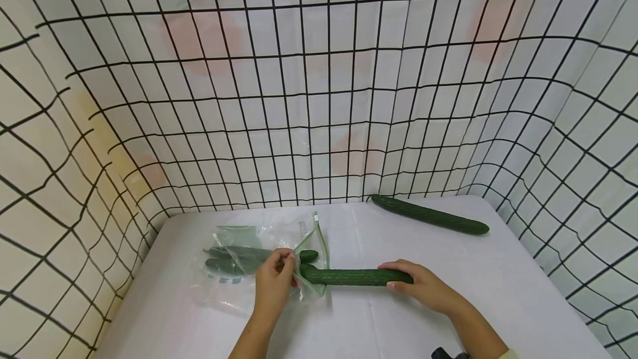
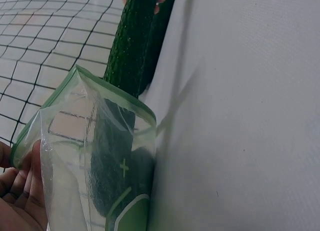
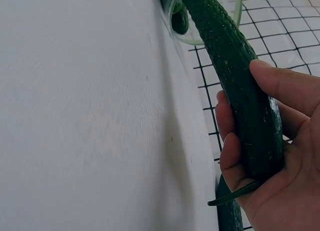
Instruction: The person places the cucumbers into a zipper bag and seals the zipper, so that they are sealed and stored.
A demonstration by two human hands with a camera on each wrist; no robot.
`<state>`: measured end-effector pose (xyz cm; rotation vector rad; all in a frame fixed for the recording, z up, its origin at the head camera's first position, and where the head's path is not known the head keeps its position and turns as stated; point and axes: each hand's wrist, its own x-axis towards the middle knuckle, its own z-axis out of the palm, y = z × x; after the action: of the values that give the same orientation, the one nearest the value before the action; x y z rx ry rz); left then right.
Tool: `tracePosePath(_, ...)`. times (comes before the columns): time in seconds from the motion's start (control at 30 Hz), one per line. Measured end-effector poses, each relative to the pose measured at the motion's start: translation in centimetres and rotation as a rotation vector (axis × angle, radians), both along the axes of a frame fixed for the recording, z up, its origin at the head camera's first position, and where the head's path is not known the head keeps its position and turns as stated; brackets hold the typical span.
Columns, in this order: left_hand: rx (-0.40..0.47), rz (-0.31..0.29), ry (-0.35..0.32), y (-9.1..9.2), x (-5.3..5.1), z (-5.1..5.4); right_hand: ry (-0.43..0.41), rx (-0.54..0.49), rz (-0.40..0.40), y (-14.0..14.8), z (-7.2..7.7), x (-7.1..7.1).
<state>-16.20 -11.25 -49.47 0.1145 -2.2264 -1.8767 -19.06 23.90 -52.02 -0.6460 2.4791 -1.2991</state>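
Observation:
My left hand (image 1: 272,287) pinches the rim of a clear zip bag (image 1: 279,231) with a green edge, holding its mouth open to the right. Inside the bag lie cucumbers (image 1: 234,265), one with its end (image 1: 310,256) showing at the mouth. In my right hand (image 1: 426,288) is another cucumber (image 1: 356,277), gripped near its stem end, thumb on one side and fingers on the other. Its far end is inside the bag's mouth, seen through the plastic in the left wrist view. The thin stem (image 3: 232,195) sticks out by my right palm.
One loose cucumber (image 1: 431,215) lies at the back right of the white table (image 1: 379,320). Black wire grid panels (image 1: 329,93) stand around the back and sides. A small dark object (image 1: 442,353) shows at the bottom edge near my right forearm.

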Motion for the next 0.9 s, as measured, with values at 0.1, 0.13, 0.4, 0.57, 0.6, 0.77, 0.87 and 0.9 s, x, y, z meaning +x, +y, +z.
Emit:
tracePosePath(0.1,-0.009,0.003,-0.002,0.0,0.0,-0.1,-0.013,-0.018,0.012,-0.5,-0.1,-0.1)
tracePosePath(0.13,-0.013,0.005,-0.003,0.0,0.0,-0.1,-0.018,-0.021,0.012,-0.7,-0.1,-0.2)
tracePosePath(0.4,-0.021,0.006,-0.004,0.1,-0.1,-0.3,-0.021,-0.057,0.042,-2.0,-0.1,-0.3)
tracePosePath(0.57,-0.010,-0.003,0.002,0.1,-0.2,-0.5,-0.038,-0.059,0.046,-3.0,-0.3,-0.5)
tracePosePath(0.6,-0.009,-0.002,0.004,0.1,-0.2,-0.5,-0.035,-0.056,0.048,-3.2,-0.3,-0.5)
tracePosePath(0.77,-0.004,0.000,0.005,0.2,-0.2,-0.5,-0.003,-0.041,0.066,-4.5,-0.5,-0.7)
tracePosePath(0.87,-0.005,-0.001,0.003,0.2,-0.2,-0.4,0.010,-0.036,0.067,-5.1,-0.6,-0.8)
tracePosePath(0.9,-0.006,-0.003,0.003,0.2,-0.2,-0.4,0.011,-0.034,0.065,-5.3,-0.7,-0.8)
